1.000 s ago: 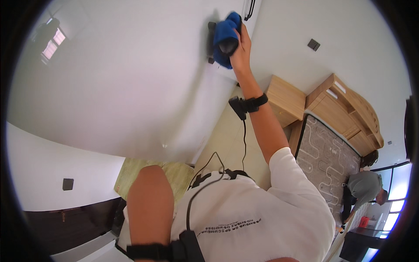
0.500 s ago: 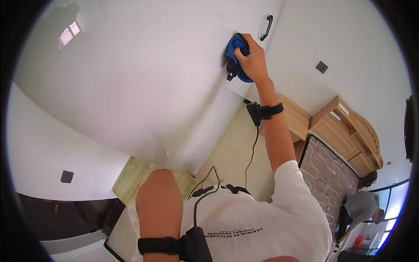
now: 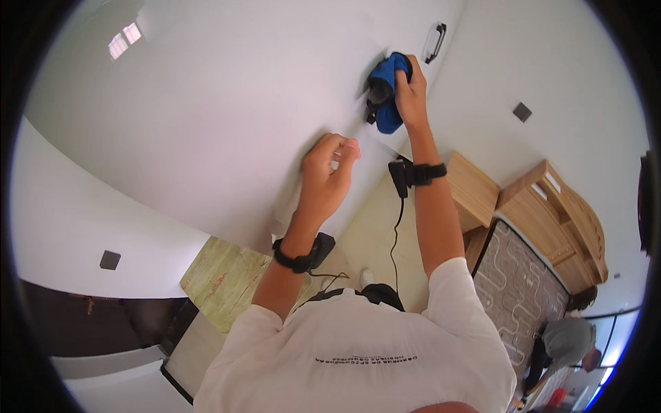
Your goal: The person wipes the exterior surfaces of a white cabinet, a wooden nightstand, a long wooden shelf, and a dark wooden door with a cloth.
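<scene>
My right hand (image 3: 413, 100) grips a blue cloth (image 3: 390, 117) with black edging and a dark bunched part, against or close to a large glossy white panel (image 3: 206, 117). My left hand (image 3: 323, 179) is lower and to the left, raised in front of the same panel. Its fingers are curled in toward the thumb. A pinkish spot shows at the fingertips, too small to tell if it is a held thing. Both wrists wear black straps with small boxes and cables. A black handle (image 3: 435, 43) sits just beyond the cloth.
To the right stand a wooden headboard (image 3: 551, 213) and a patterned mattress (image 3: 516, 275). Another person (image 3: 564, 344) bends over at the lower right. Dark wall switches (image 3: 522, 112) show on the walls. A greenish marbled floor patch (image 3: 224, 282) lies at the lower left.
My left hand has come up from below into the area before the panel, its forearm swinging upward. The right hand with the cloth has shifted slightly right in the picture.
</scene>
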Motion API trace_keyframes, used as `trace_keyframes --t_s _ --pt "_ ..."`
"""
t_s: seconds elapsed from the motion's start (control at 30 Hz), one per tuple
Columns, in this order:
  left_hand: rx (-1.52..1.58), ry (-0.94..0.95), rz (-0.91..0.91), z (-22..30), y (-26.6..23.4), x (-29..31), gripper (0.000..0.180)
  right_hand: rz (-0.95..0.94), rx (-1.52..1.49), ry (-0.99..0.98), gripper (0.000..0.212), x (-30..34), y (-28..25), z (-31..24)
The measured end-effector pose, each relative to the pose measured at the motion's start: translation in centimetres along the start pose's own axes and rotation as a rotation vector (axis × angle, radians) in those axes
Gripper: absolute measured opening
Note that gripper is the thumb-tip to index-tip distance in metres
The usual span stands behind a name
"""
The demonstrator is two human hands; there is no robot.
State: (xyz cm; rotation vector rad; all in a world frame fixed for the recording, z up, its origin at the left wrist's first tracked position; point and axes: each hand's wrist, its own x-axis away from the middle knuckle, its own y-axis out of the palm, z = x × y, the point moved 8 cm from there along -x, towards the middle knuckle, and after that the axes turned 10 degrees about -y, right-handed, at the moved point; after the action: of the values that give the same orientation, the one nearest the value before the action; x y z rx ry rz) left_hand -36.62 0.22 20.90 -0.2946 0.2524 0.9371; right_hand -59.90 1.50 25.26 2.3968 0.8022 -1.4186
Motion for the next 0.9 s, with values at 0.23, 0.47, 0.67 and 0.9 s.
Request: trace_keyframes --t_s 0.23,0.47,0.67,0.9 --pt "-0.240 0.076 0.140 -4.9 5.4 -4.3 0.046 -0.266 -0.057 0.089 0.027 2.2 0.8 1.6" --pt "-0.194 0.083 0.308 -3.4 8.4 -6.5 0.049 -0.373 -0.185 -0.006 0.031 0.7 -1.9 3.7" --pt "0.094 -0.126 0.356 -6.4 9.6 -8.0 0.040 -0.369 -0.263 -0.050 0.028 -1.4 -0.1 1.3" --pt "0.058 -0.220 0.390 -5.8 11.9 -6.5 0.027 -0.452 -0.346 0.027 0.021 1.3 -1.4 2.2"
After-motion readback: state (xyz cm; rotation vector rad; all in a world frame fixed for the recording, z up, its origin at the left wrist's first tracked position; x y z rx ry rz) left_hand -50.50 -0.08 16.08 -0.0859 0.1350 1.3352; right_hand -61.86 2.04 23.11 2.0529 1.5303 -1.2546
